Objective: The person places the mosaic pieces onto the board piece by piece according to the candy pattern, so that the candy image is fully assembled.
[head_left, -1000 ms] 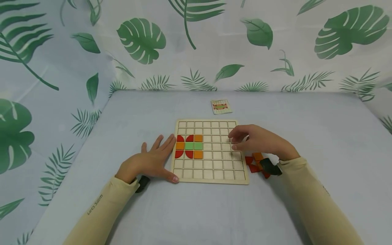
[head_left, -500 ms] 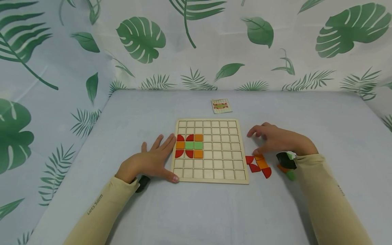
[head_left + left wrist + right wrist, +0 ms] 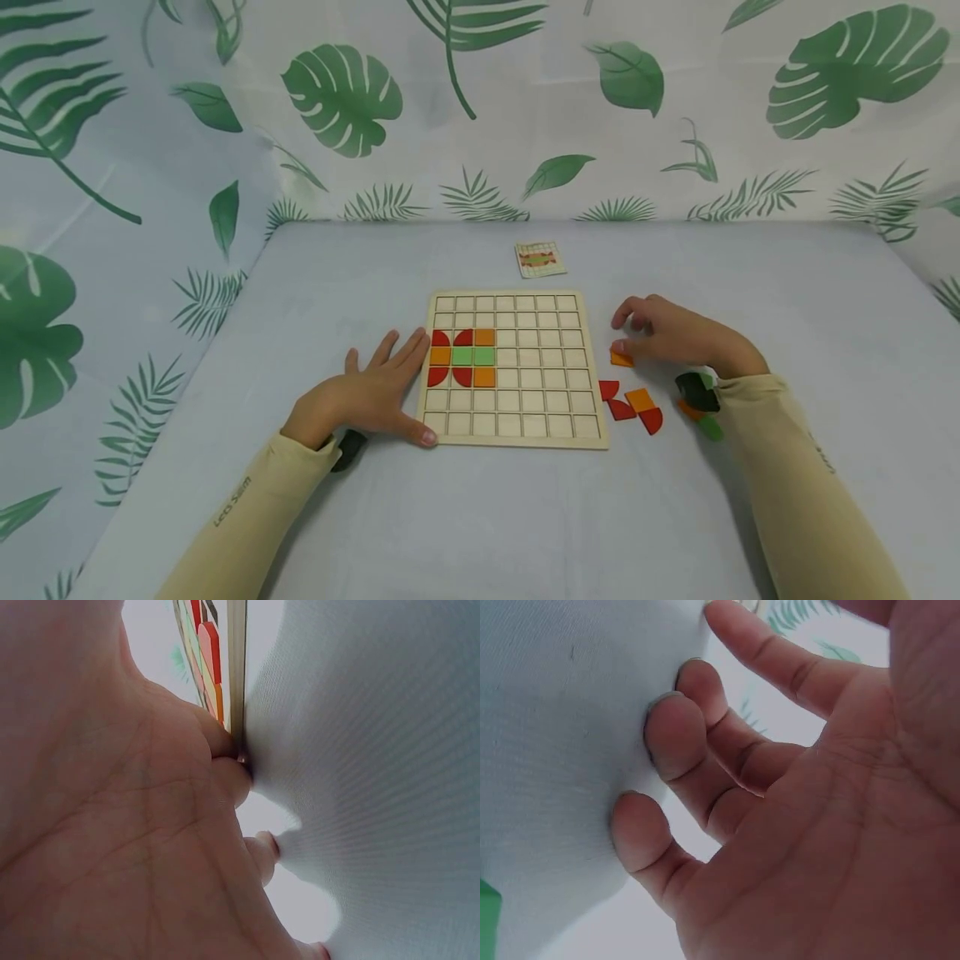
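Note:
A square wooden grid board (image 3: 536, 403) lies on the table, with red rounded tiles (image 3: 462, 377), orange square tiles (image 3: 484, 377) and green square tiles (image 3: 485, 357) in its left cells. My left hand (image 3: 367, 402) lies spread along the board's left edge, its fingertips and thumb touching it. Right of the board, my right hand (image 3: 671, 333) has its thumb on a loose orange tile (image 3: 622, 357) flat on the table. Its other fingers bend loosely above the cloth; the right wrist view shows no tile between those fingers (image 3: 676, 735).
Loose red tiles (image 3: 622, 409) and an orange tile (image 3: 640, 400) lie near the board's right edge. A green piece (image 3: 710, 428) is partly under the right wrist's black camera (image 3: 697, 392). Behind the board lies a small pattern card (image 3: 540, 259). A leaf-print cloth (image 3: 480, 125) hangs behind.
My right hand moved right from over the board to the loose tiles. Under its thumb, an orange tile has slid away from the pile, toward the back. My left hand stayed put.

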A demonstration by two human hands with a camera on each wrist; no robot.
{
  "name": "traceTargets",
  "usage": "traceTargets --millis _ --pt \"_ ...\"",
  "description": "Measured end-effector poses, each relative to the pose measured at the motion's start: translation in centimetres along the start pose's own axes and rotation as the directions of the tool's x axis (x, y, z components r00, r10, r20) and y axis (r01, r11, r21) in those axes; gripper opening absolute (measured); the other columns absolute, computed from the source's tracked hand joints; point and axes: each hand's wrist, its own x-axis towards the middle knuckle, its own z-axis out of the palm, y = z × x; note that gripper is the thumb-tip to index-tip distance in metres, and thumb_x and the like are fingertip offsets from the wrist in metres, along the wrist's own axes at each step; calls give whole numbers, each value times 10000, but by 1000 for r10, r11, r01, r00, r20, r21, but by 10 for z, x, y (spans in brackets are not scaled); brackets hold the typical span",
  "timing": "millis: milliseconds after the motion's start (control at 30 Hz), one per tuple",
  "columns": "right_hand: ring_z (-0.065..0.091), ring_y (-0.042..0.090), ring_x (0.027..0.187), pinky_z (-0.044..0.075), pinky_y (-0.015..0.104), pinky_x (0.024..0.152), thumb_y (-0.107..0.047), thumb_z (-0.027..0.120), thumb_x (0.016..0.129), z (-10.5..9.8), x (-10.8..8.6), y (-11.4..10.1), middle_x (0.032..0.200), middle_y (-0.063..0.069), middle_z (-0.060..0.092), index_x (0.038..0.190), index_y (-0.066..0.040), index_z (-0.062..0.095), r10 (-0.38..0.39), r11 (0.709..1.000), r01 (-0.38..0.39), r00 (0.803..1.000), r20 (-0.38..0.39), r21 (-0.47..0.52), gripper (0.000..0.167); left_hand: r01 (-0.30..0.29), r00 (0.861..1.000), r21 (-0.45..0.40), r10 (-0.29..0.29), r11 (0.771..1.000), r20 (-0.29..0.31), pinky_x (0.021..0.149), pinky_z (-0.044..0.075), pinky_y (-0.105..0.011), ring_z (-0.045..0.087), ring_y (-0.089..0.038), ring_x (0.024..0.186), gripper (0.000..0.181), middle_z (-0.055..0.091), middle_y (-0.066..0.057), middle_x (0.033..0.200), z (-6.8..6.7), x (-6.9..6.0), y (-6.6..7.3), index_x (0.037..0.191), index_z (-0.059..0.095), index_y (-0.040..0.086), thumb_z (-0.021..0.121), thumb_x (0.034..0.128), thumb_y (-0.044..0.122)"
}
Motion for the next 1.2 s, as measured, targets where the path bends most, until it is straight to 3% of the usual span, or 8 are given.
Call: traceTargets --millis 167,333,467,667,933,1200 --pt "497 413 1151 472 573 968 -259 830 943 -1 -2 -1 1246 240 557 1271 -29 595 -16 1000 16 1000 10 5 464 3 1000 -5 -3 1000 -5 1166 -67 -797 -166 -374 1621 1381 -100 -50 1797 1 0 -1 1725 -37 95 881 823 597" --pt "517 344 1059 471 479 882 -184 803 955 2 0 0 1077 140 586 1095 -30 647 -81 997 81 997 -16 2 261 5 1000 0 -5 1000 -6 1166 -65 -797 -161 -377 1622 1386 -95 -51 1798 1 2 0 1725 -33 98 882 817 604" --pt "525 288 966 457 417 795 -146 800 946 3 2 -2 947 64 576 997 -44 649 -103 995 103 994 -37 6 188 4 1000 5 -4 1000 -5 1165 -63 -800 -163 -376 1621 1387 -99 -48 1797 1 2 -1 1726 -35 99 880 817 611" --pt "539 245 841 436 394 705 -137 790 939 4 3 -6 853 37 571 970 -58 629 -79 997 80 994 -81 12 182 0 1000 6 0 1000 -2 1161 -65 -804 -170 -375 1620 1396 -108 -46 1796 1 2 -3 1724 -42 99 880 815 619" --pt "570 259 812 461 400 691 -155 802 950 5 7 -8 865 69 629 995 -53 648 -66 998 64 988 -140 -16 189 -1 1000 3 1 1000 -3 1159 -69 -804 -173 -374 1619 1401 -111 -47 1795 2 2 -5 1724 -50 100 882 814 620" --pt "576 294 780 473 405 670 -41 702 961 6 6 -14 845 120 661 996 25 634 -52 999 47 967 -249 -27 101 6 1000 -3 -6 1000 -2 1164 -71 -797 -169 -370 1621 1402 -103 -44 1797 2 4 -4 1725 -42 105 886 808 619"
